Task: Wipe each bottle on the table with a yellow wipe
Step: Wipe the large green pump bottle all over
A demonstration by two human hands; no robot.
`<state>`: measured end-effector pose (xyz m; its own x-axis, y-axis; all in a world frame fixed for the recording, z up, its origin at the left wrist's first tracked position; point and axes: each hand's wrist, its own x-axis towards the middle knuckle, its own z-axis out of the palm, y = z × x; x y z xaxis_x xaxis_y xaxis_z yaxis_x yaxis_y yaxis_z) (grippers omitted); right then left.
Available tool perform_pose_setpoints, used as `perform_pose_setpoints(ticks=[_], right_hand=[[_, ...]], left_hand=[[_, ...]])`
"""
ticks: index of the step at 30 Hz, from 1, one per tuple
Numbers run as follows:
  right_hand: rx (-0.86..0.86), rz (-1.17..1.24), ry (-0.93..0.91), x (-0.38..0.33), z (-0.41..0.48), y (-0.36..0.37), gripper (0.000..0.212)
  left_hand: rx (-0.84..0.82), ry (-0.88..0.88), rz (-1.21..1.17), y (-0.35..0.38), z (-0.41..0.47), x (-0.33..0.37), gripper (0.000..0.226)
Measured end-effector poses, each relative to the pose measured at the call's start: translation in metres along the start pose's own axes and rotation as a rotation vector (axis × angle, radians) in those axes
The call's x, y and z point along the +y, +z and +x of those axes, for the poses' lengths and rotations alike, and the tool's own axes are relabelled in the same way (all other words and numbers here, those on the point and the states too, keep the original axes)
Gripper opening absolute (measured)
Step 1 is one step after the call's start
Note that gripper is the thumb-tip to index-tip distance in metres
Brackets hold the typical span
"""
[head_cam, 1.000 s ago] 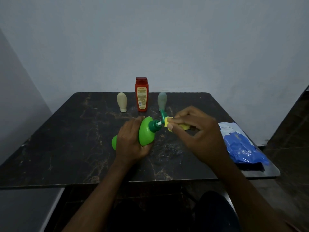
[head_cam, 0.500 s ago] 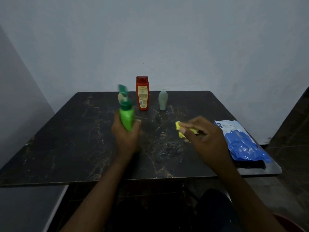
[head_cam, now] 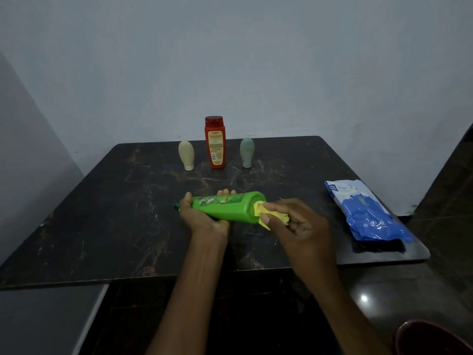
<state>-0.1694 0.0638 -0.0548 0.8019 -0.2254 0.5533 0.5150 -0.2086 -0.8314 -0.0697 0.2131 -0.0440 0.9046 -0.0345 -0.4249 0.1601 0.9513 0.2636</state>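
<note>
Bright green plastic bottle, crumpled yellow wipe, red-capped orange bottle, black brown-veined marble table, blue-and-white packet.

Both forearms are reaching forward from the bottom edge, bare and converging toward the middle. The left hand is wrapping its grip around the green bottle — thumb on the near side, fingertips showing over the far side. The right hand is pinching the yellow wipe between thumb and curled fingers, pressing it against the bottle's base.
</note>
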Motion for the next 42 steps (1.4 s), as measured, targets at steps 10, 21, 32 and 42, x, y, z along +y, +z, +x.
perform_pose_setpoints(ticks=[10, 21, 32, 42], right_hand=[[-0.054, -0.227, -0.209, -0.015, -0.003, -0.003, 0.008], [-0.015, -0.218, -0.173, -0.013, 0.008, 0.003, 0.013], [-0.099, -0.207, -0.16, -0.011, 0.005, -0.013, 0.012], [0.089, -0.359, -0.132, -0.004, -0.008, -0.006, 0.01]], left_hand=[[0.039, 0.002, 0.037, 0.0, -0.007, -0.015, 0.07], [0.046, 0.044, 0.048, -0.002, -0.009, -0.015, 0.067], [0.054, 0.028, 0.054, -0.004, -0.009, -0.013, 0.061], [0.066, 0.015, 0.041, -0.003, -0.013, -0.013, 0.052]])
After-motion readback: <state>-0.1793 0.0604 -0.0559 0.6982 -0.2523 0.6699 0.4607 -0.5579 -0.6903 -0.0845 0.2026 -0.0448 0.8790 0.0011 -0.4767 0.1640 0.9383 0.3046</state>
